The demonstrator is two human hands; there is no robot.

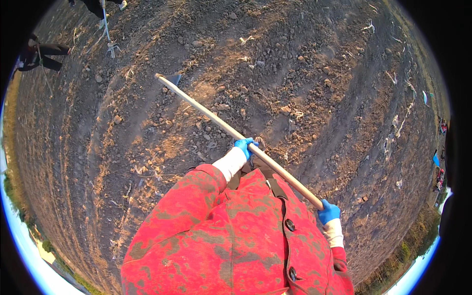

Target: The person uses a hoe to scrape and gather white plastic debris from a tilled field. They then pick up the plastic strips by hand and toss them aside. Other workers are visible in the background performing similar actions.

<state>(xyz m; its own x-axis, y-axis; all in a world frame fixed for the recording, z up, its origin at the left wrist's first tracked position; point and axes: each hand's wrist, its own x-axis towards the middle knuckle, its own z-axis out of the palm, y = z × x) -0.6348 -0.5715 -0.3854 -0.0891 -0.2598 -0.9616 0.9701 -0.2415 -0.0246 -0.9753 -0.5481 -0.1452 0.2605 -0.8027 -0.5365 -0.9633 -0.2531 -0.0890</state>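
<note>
A hoe with a long pale wooden handle [206, 112] slants across the view in front of my body. Its metal blade [174, 79] is at the upper-left end, over or on the dry soil; whether it touches the ground I cannot tell. My left hand [245, 146], in a blue glove, grips the middle of the handle. Around the lower-right end of the handle my right hand [329, 212] is closed, also gloved in blue. White cuffs cover both wrists below red patterned sleeves. Part of a shoe [259, 142] shows beneath the handle.
Cloddy soil [273, 81] with stones and pale plastic scraps [388, 143] surrounds me. At the upper left are two people, one in dark trousers [51, 55], the other beside a long-handled tool [107, 27]. Blue and red items [437, 160] lie along the right rim.
</note>
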